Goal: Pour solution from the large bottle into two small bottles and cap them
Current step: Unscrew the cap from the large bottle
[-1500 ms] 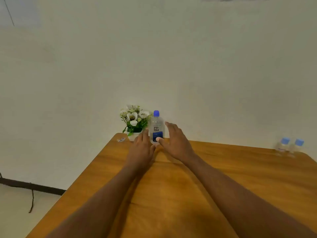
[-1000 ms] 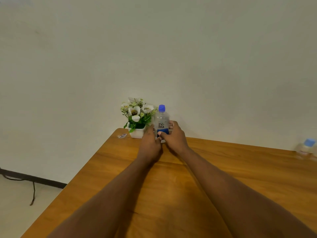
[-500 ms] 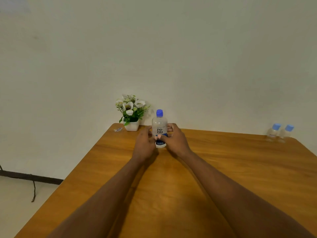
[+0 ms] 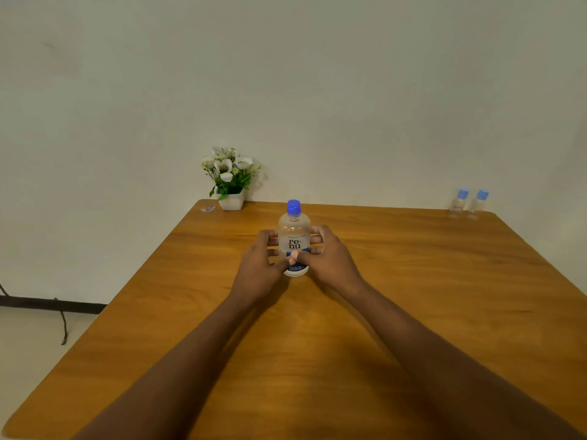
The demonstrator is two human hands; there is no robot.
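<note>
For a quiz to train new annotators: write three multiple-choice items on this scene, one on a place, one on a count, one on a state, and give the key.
1. Where on the table do the small bottles stand?
A. far right corner
B. near left corner
C. middle

2. How many small bottles are there?
A. one
B. four
C. two

3. How is the large bottle?
A. lying on its side
B. upright, gripped by the left hand and the right hand
C. tilted over a small bottle

Key:
1 A: they stand by the far edge at the right, close to the wall.
2 C: two blue-capped bottles stand side by side.
3 B: its base rests on the table, and fingers curl round it from both sides.
</note>
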